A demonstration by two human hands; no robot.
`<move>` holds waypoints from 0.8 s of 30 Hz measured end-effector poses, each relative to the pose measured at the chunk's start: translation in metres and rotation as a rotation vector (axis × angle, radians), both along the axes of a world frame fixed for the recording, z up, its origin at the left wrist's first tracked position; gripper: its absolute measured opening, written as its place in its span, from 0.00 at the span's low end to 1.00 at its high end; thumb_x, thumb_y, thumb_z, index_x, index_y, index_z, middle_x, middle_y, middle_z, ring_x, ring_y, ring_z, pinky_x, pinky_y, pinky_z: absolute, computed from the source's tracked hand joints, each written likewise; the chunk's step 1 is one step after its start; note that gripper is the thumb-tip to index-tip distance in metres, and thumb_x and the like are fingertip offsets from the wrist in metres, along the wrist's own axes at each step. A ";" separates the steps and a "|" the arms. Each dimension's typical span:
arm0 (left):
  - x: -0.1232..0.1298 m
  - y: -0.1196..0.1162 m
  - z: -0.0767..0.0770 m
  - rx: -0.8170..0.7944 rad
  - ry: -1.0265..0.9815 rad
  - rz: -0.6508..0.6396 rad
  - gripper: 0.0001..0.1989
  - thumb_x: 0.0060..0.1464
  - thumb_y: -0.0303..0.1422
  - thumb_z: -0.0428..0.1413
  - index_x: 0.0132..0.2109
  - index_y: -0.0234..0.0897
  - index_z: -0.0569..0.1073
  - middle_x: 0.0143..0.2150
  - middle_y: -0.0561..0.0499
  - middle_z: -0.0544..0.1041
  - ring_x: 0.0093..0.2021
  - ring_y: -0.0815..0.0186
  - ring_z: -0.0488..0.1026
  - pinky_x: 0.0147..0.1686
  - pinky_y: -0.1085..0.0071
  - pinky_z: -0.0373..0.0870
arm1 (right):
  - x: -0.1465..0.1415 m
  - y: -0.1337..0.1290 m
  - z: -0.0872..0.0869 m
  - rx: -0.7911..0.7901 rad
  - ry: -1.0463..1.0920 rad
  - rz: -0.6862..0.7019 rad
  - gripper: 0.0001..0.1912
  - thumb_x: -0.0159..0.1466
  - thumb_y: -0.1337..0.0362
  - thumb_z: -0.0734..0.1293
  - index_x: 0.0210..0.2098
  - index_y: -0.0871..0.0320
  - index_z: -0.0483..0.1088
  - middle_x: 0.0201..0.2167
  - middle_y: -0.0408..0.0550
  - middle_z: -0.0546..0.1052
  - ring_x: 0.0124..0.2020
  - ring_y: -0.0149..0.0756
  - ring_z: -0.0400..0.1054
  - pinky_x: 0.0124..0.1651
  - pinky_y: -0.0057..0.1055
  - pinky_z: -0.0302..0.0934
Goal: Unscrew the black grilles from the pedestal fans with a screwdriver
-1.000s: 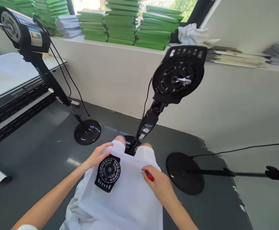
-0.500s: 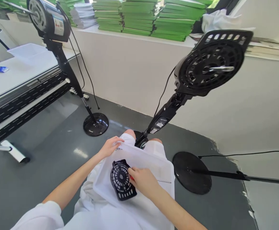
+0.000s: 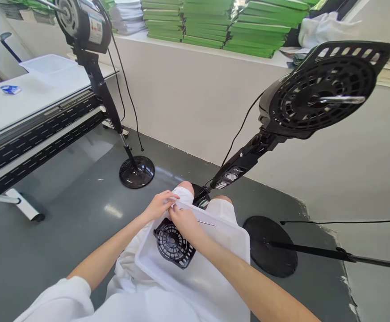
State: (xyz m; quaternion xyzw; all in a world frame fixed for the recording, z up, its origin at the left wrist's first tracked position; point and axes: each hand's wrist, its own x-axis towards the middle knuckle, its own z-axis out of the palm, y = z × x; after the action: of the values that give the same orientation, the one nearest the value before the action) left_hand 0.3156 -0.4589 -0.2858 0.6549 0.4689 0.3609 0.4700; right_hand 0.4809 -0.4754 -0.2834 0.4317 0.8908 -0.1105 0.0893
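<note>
A white plastic tray (image 3: 224, 273) rests on my lap. My left hand (image 3: 161, 204) grips its far left corner, fingers over the rim. In that same corner my right hand (image 3: 184, 220) is closed, its fingertips close to the left ones; what they touch there is hidden. From behind my right hand sticks out the thin metal shaft of a screwdriver (image 3: 207, 223), its handle covered by the hand. Below my right hand a black slotted fan motor cover (image 3: 173, 241) lies in the tray, partly hidden by the wrist.
A stand fan without blades (image 3: 322, 98) leans up ahead to the right, its base between my knees. Another fan (image 3: 87, 27) stands left by a white table (image 3: 30, 94). A round black base (image 3: 271, 246) lies right. Green stacks (image 3: 208, 22) line the ledge.
My right hand has moved from the motor cover's right side to the tray's far left corner, the screwdriver moving with it. The cover has turned slightly. My left hand stays on the rim.
</note>
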 end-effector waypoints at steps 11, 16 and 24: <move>-0.001 -0.005 -0.005 0.006 0.012 -0.009 0.14 0.64 0.32 0.52 0.50 0.38 0.81 0.49 0.46 0.80 0.52 0.60 0.77 0.55 0.65 0.69 | -0.020 -0.011 0.010 -0.019 0.047 -0.055 0.07 0.69 0.63 0.69 0.43 0.62 0.74 0.40 0.45 0.78 0.40 0.33 0.75 0.44 0.35 0.73; 0.005 -0.009 -0.004 0.025 0.038 -0.021 0.14 0.66 0.33 0.52 0.50 0.39 0.80 0.49 0.46 0.80 0.52 0.59 0.77 0.56 0.64 0.71 | 0.000 -0.013 0.016 -0.109 0.110 -0.111 0.07 0.70 0.63 0.68 0.43 0.61 0.74 0.38 0.45 0.78 0.38 0.32 0.74 0.45 0.36 0.72; 0.015 -0.016 0.002 0.288 0.157 0.036 0.15 0.69 0.39 0.52 0.54 0.44 0.80 0.58 0.44 0.78 0.61 0.56 0.73 0.63 0.57 0.70 | 0.050 -0.025 0.049 -0.291 0.413 -0.358 0.05 0.57 0.69 0.72 0.35 0.59 0.74 0.29 0.42 0.77 0.31 0.31 0.69 0.39 0.29 0.63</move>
State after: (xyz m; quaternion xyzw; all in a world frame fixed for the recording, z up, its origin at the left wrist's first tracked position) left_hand 0.3306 -0.4751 -0.2833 0.7332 0.4593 0.3805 0.3266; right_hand 0.5306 -0.5001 -0.2344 0.5329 0.7746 -0.3363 -0.0537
